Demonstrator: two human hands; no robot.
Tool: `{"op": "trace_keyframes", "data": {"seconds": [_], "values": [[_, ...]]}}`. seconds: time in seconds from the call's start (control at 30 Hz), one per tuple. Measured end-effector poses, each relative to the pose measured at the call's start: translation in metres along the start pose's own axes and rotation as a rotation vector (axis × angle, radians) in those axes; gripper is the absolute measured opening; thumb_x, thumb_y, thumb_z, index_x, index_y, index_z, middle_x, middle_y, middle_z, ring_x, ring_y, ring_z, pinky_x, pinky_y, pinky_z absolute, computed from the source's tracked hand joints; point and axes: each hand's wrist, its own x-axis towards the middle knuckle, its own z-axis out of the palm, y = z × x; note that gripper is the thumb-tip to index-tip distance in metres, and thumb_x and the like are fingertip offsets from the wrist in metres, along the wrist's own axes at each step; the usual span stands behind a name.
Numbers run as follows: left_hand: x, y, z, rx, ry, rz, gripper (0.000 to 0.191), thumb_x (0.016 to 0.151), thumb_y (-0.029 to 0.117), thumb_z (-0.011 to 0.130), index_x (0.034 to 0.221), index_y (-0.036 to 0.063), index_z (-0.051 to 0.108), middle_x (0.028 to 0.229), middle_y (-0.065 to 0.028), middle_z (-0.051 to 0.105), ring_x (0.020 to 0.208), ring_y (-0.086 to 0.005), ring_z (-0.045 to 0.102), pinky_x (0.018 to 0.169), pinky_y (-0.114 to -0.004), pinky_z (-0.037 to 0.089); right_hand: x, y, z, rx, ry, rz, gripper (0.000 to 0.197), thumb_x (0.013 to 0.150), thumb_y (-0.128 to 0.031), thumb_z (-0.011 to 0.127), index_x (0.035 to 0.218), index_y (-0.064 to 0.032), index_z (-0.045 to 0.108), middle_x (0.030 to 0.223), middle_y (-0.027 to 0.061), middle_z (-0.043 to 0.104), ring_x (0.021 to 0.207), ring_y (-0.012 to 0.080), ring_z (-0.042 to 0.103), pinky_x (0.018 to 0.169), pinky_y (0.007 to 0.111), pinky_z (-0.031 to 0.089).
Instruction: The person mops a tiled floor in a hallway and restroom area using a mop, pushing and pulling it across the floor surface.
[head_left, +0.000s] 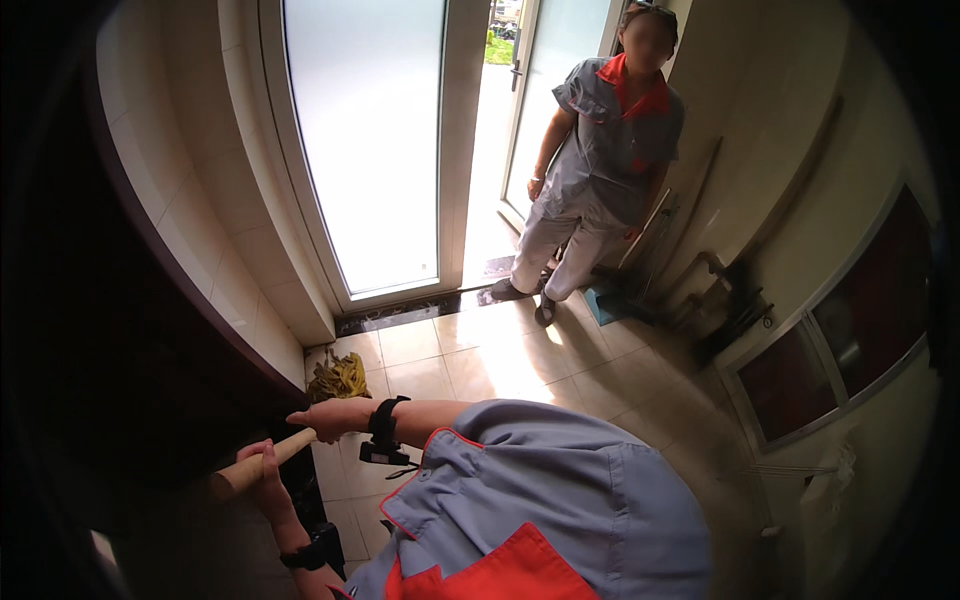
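A light wooden pole (289, 448) slants across the lower left, and both my hands are on it. My left hand (266, 480) wraps it near its thick, rounded end. Farther along, my right hand (334, 420) grips the pole with one finger pointing out. Beyond my right hand, a mop head of yellowish strands (341, 376) rests on the tiled floor; my hand hides whether the pole joins it. Black straps with small devices circle both wrists.
A person in grey work clothes (619, 150) stands by the partly open glass door (559, 112). A blue dustpan (600, 302) and several long handles (660, 229) lean near the right wall. Beside my left side is a dark surface with a curved edge (187, 300).
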Motion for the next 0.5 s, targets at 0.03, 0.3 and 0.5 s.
{"op": "trace_keyframes", "data": {"seconds": [0.03,0.3,0.5], "values": [[-0.015,-0.001,-0.004,-0.057,0.031,0.003,0.016,0.082,0.016,0.059,0.088,0.0018,0.054,0.09,-0.0081,0.057,0.089,-0.0178,0.054,0.087,-0.032,0.041,-0.009,0.015,0.019,0.023,-0.053,0.032,0.066,0.073,0.005,0.042,0.136,-0.0099,0.029,0.071,0.0141,0.064,0.062,0.0233,0.065,0.053,0.034,0.051],[-0.05,-0.008,-0.016,-0.114,0.005,0.05,0.013,0.08,0.008,0.058,0.089,0.0025,0.052,0.091,-0.0093,0.056,0.091,-0.0193,0.054,0.088,-0.034,0.041,-0.061,0.235,0.069,-0.297,-0.014,0.375,0.043,0.068,-0.002,0.05,0.11,-0.0019,0.058,0.081,0.0142,0.065,0.068,0.0266,0.063,0.063,0.04,0.049],[-0.058,-0.012,-0.017,-0.112,0.046,0.132,0.014,0.078,0.011,0.06,0.087,0.002,0.054,0.087,-0.0094,0.057,0.088,-0.0191,0.056,0.087,-0.033,0.042,-0.108,0.269,0.085,-0.027,0.115,0.681,0.021,0.066,-0.015,0.062,0.084,-0.0051,0.067,0.078,0.0108,0.066,0.065,0.0202,0.061,0.058,0.037,0.046]]}}
